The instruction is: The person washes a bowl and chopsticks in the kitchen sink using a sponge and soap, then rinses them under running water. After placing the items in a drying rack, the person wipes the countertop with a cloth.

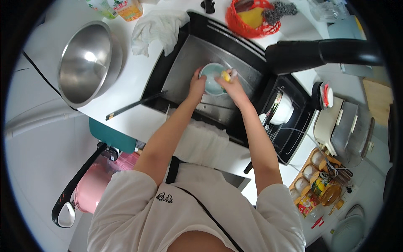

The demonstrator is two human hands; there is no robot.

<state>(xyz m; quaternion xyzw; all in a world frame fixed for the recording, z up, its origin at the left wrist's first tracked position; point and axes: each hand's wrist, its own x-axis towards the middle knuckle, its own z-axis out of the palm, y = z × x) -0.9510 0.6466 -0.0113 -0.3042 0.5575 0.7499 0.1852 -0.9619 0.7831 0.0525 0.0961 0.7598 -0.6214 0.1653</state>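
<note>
My left hand (197, 85) grips the left rim of a pale green bowl (214, 71), held over the basin of a black-edged sink (182, 63). At the bowl's right side, my right hand (231, 84) is closed on a small yellow sponge (225, 76), partly hidden by the fingers and slightly blurred. A pair of dark chopsticks (135, 105) lies across the sink's left edge. A white cloth (203, 143) is draped over the front edge, and another white cloth (156, 30) lies at the back left corner.
A large steel bowl (85, 64) stands left of the sink. Behind it is a red plastic basket (239, 28) with a yellow sponge and steel wool. A black faucet (296, 56) reaches in from the right, above a black rack (296, 132) holding a white bowl (282, 110).
</note>
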